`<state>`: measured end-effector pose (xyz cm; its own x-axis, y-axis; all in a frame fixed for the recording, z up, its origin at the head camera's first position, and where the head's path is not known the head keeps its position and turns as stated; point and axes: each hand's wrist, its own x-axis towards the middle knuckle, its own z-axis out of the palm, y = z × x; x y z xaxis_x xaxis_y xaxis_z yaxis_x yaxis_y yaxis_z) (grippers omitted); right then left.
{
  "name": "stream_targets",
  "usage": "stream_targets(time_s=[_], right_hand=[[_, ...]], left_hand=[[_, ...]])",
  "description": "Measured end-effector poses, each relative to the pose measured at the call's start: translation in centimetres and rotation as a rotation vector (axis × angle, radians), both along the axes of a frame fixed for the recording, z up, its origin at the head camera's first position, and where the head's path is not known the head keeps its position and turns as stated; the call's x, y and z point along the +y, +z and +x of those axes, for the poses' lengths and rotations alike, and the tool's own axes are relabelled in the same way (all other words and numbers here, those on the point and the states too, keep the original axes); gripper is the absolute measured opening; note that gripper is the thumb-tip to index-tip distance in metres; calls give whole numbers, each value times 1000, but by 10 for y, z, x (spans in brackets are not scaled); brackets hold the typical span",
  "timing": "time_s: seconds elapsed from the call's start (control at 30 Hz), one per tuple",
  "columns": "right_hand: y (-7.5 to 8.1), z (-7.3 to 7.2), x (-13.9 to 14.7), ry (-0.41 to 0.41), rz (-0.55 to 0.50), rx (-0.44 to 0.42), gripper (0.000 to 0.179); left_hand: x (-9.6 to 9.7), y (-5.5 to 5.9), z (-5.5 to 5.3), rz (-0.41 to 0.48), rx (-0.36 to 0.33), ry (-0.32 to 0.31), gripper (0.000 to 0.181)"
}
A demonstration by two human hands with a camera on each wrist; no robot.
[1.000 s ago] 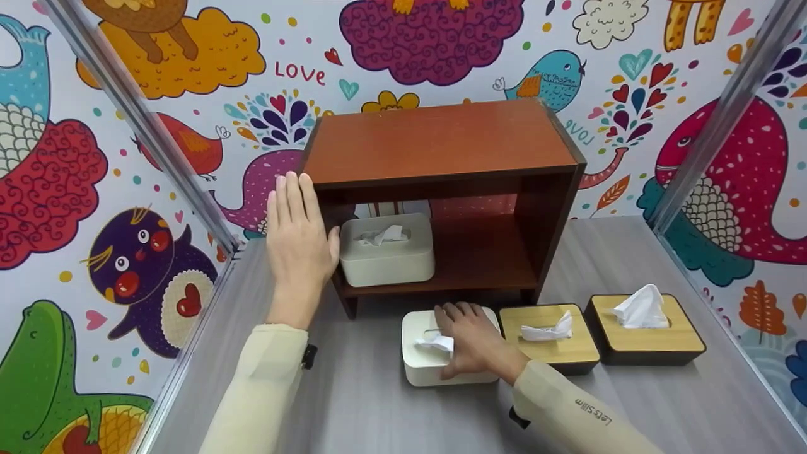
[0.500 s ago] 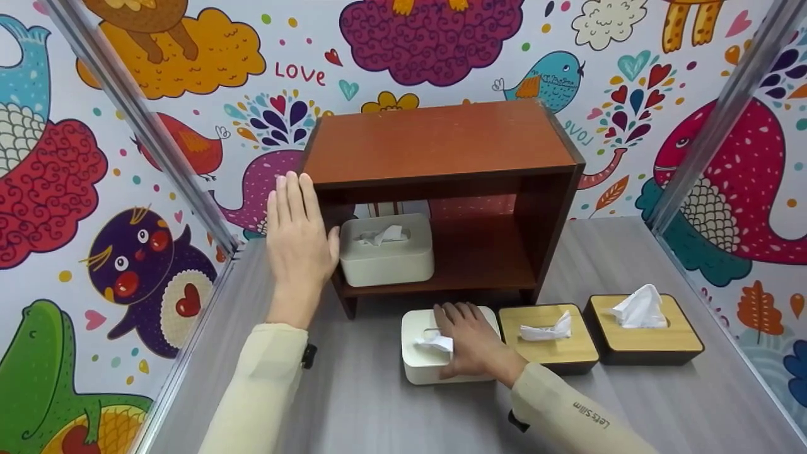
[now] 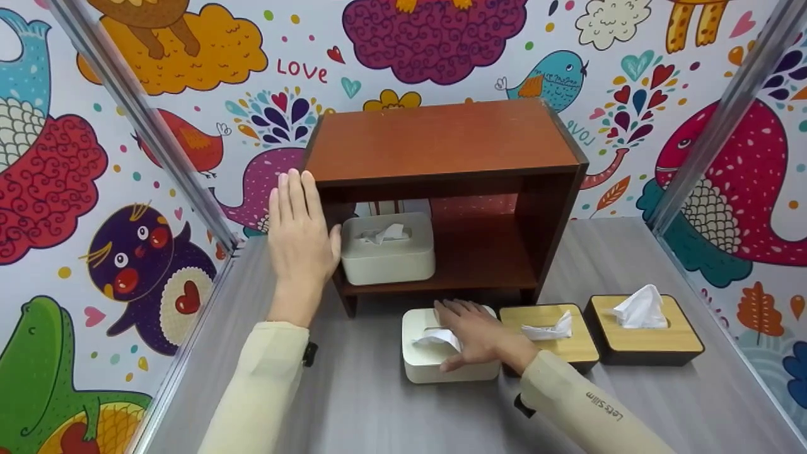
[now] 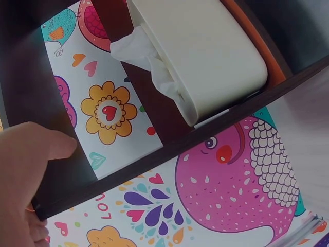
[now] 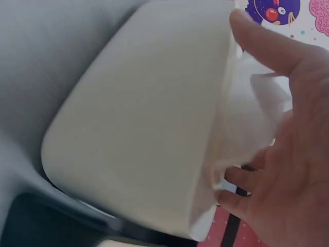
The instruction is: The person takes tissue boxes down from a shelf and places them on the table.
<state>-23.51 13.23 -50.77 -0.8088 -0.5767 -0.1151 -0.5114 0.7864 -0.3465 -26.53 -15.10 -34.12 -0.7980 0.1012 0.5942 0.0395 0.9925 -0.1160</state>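
My left hand [image 3: 301, 246] is raised with straight fingers at the left front edge of a brown wooden shelf [image 3: 441, 142]. Inside the shelf, on its left side, sits a cream tissue box [image 3: 388, 270], seen close in the left wrist view with its tissue [image 4: 146, 59] hanging out. My right hand [image 3: 473, 334] spreads over a white tissue box [image 3: 419, 369] on the table in front of the shelf. In the right wrist view the thumb [image 5: 262, 43] is at the lid's edge, the fingers lie loosely by the opposite edge, and a tissue [image 5: 252, 113] stands up below the palm.
Two tissue boxes with wood-look lids and dark sides stand to the right, one near tissue box [image 3: 523, 350] close beside the white one and one farther box [image 3: 684, 337]. A cartoon-printed wall [image 3: 220, 31] surrounds the grey table [image 3: 359, 391] behind metal posts.
My right hand has lifted and slid slightly right over the white tissue box, its thumb coming up onto the lid. The box's tissue has puffed up. My left hand has stayed in place.
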Motion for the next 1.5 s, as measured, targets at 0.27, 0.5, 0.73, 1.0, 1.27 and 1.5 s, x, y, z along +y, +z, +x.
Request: stream_targets(time_s=[0.27, 0.5, 0.73, 1.0, 1.27, 1.5], right_hand=[[15, -5, 10, 25, -62, -83, 113], [28, -14, 22, 21, -103, -56, 98], [44, -30, 27, -39, -79, -1, 89], [63, -52, 20, -97, -14, 112, 96], [68, -70, -7, -159, -49, 171, 113], [71, -87, -26, -145, -64, 198, 119]], left_hand=[[0, -1, -1, 12, 1, -12, 96], [0, -1, -1, 26, 12, -17, 97], [-1, -1, -1, 21, 15, -17, 96], [0, -1, -1, 20, 24, -20, 95], [-1, -3, -1, 25, 21, -25, 96], [0, -1, -1, 16, 12, -18, 95]])
